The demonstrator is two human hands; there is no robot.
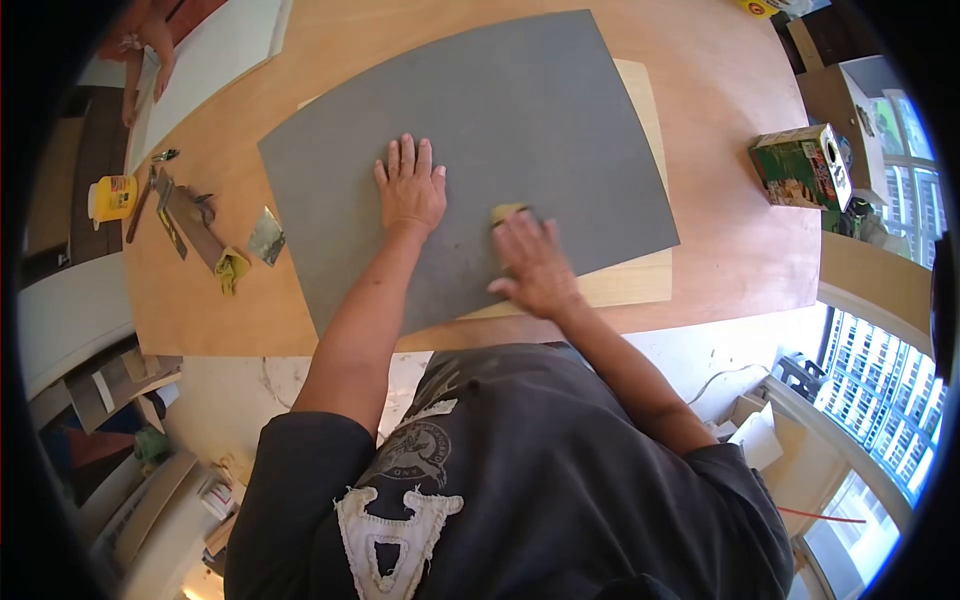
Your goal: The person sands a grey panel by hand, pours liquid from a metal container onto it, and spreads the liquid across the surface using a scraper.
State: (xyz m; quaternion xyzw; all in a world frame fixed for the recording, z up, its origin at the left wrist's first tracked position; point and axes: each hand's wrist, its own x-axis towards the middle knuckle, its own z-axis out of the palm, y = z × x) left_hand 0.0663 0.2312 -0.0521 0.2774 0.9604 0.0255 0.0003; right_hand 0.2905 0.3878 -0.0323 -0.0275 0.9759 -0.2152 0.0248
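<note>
A grey sheet [520,110] lies on the wooden table, on top of a pale wood panel [640,275] that shows along its right and lower edges. My left hand [410,190] rests flat on the sheet, fingers stretched out and holding nothing. Lower and to the right, my right hand [535,262] presses a small yellowish pad [508,211] against the sheet's surface. That hand is slightly smeared by motion, and its palm side is hidden. The pad's exact kind cannot be made out, as the fingers cover most of it.
At left on the tabletop [225,325] are a yellow tub [113,198], several hand tools, a crumpled yellow-green cloth [231,268] and a thin shiny plate [267,237]. A green metal can [800,168] stands at the right edge. Another person's limbs [150,50] show at upper left.
</note>
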